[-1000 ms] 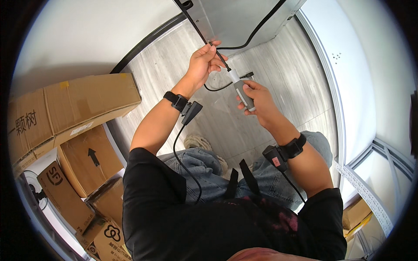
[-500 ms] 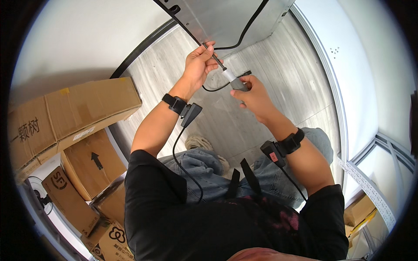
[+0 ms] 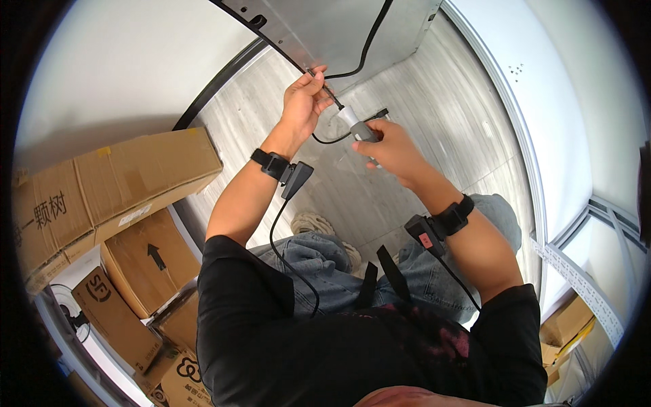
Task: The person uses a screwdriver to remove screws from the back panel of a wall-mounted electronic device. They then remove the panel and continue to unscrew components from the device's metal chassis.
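Note:
A screwdriver with a long dark shaft, a white collar and a grey handle (image 3: 364, 133) slants from the lower right up to a metal cabinet (image 3: 359, 34). My right hand (image 3: 395, 150) is closed round the grey handle, thumb and forefinger on its sides. The fingers of my left hand (image 3: 302, 108) pinch the dark shaft close to its far end, right at the cabinet's lower edge. Whether the tip sits in a screw cannot be made out, as my left fingers and the edge cover it.
A black cable (image 3: 369, 44) runs down the cabinet, and a thin cable with a plug-like end (image 3: 381, 113) lies on the grey wood-look floor (image 3: 468, 115). Cardboard boxes (image 3: 146, 159) are stacked at left. A white wall with a metal frame (image 3: 576, 285) stands at right.
The view has turned slightly. The screwdriver and both hands sit a little further left in the picture, and more of the grey handle shows between my right fingers. Both grips hold.

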The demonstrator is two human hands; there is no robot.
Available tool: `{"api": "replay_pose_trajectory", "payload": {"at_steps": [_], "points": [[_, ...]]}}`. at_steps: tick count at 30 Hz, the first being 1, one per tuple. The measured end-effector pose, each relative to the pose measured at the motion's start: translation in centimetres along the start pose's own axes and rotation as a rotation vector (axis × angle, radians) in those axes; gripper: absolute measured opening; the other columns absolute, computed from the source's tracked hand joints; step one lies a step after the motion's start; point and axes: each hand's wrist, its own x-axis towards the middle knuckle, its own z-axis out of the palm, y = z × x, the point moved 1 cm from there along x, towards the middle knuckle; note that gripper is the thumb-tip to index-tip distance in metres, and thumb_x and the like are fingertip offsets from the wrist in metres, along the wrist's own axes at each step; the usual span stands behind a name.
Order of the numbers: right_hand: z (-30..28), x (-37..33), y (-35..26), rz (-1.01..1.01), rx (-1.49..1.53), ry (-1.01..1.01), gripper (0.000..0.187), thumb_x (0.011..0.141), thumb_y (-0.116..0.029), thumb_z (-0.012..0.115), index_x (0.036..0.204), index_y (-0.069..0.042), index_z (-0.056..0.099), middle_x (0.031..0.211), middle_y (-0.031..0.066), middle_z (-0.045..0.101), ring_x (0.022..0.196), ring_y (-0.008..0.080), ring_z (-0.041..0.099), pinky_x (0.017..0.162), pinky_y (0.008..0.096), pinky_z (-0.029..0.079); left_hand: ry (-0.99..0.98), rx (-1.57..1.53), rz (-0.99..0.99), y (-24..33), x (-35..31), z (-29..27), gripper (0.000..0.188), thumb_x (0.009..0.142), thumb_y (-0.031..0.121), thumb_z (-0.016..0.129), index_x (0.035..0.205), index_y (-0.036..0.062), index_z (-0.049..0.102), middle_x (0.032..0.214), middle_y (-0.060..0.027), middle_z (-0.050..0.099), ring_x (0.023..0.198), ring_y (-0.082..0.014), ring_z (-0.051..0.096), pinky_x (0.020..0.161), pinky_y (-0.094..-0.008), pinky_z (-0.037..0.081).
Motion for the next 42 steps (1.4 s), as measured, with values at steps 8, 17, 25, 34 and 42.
{"api": "replay_pose_trajectory", "payload": {"at_steps": [8,17,25,34,42], "points": [[-0.4,-0.6,-1.4,0.194,0.243,-0.111,0.046,0.079,-0.022,0.065,0.116,0.002,0.048,0.098,0.0099,0.057,0.079,0.0182,0.059,0.062,0.0343,0.053,-0.044,-0.117,-0.013,-0.1,0.0,-0.4,0.03,0.096,0.017,0.049,0.121,0.0016,0.052,0.084,-0.0014,0.057,0.073,-0.0127,0.057,0.068,-0.0236,0.048],[0.3,-0.4,-0.5,0.022,-0.059,-0.004,0.051,0.076,-0.021,0.068,0.117,0.001,0.047,0.096,0.0105,0.057,0.075,0.0171,0.059,0.062,0.0348,0.053,-0.001,-0.076,0.003,0.0,0.1,-0.1,0.028,0.094,0.016,0.053,0.117,-0.0004,0.053,0.08,-0.0021,0.056,0.072,-0.0112,0.056,0.068,-0.0244,0.049],[0.1,-0.4,-0.6,0.088,0.159,-0.123,0.053,0.076,-0.02,0.069,0.118,0.002,0.046,0.096,0.0108,0.058,0.072,0.0159,0.06,0.061,0.0337,0.052,-0.03,-0.172,-0.018,0.3,0.0,0.1,0.029,0.093,0.015,0.055,0.117,-0.0007,0.053,0.081,-0.0018,0.056,0.068,-0.0102,0.054,0.065,-0.0236,0.049],[0.4,-0.8,-1.8,0.144,0.109,-0.069,0.054,0.075,-0.015,0.069,0.12,0.001,0.044,0.096,0.0117,0.059,0.075,0.0169,0.061,0.06,0.0315,0.052,0.0,-0.038,-0.023,0.2,0.2,-0.5,0.029,0.092,0.016,0.058,0.115,0.0,0.056,0.078,-0.0001,0.056,0.063,-0.007,0.053,0.06,-0.0216,0.049],[-0.3,0.0,-0.3,0.01,-0.054,-0.105,0.056,0.074,-0.011,0.068,0.122,0.002,0.042,0.095,0.0119,0.059,0.074,0.0171,0.061,0.059,0.0316,0.052,-0.038,-0.059,-0.042,0.4,0.1,-0.3,0.028,0.094,0.015,0.053,0.118,0.0012,0.055,0.083,0.0004,0.056,0.07,-0.0083,0.054,0.064,-0.0211,0.047]]}}
